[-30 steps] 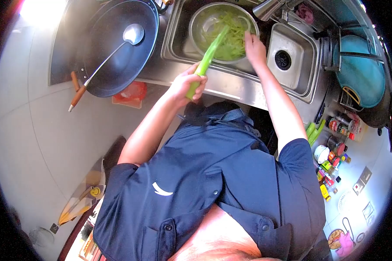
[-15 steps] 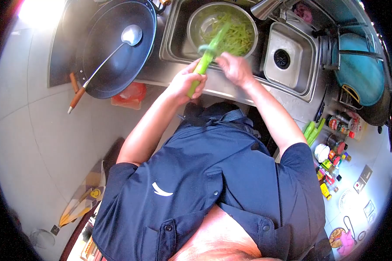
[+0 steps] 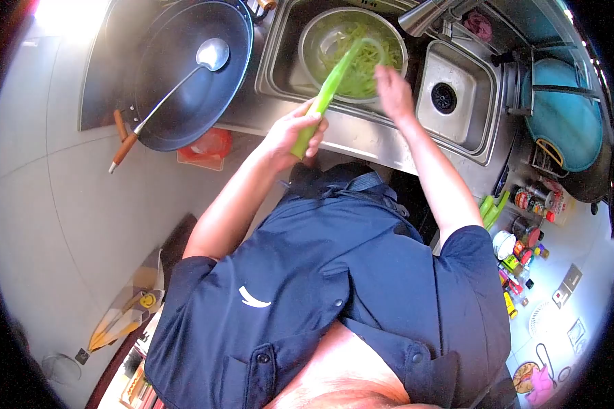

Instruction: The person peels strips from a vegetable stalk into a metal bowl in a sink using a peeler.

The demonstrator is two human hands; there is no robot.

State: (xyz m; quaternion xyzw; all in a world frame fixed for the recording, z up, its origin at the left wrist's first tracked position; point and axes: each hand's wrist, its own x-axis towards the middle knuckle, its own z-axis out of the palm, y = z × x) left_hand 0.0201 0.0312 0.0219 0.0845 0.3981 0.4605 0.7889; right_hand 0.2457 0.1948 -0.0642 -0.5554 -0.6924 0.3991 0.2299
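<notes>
My left hand point(image 3: 297, 133) is wrapped round the thick lower end of a long green celtuce stem point(image 3: 332, 82), which slants up and away over the near rim of a metal bowl point(image 3: 308, 42). Thin green strips point(image 3: 361, 85) lie heaped inside the bowl. Just right of the stem's far end is my right hand point(image 3: 394, 94), closed and smeared by motion. It holds what looks like a peeler point(image 3: 378, 51), showing only as a faint, blurred arc close to the stem's tip.
The bowl stands in a steel sink point(image 3: 269, 75), beside a smaller basin point(image 3: 457, 102) with a drain. At left a large wok point(image 3: 177, 102) holds a ladle point(image 3: 213, 54). More green stems point(image 3: 492, 210) and several seasoning bottles point(image 3: 518, 262) are at right.
My right hand has moved away from my left, up and right along the celtuce stem, with the blurred peeler going from mid-stem to its far end. My left hand keeps its hold.
</notes>
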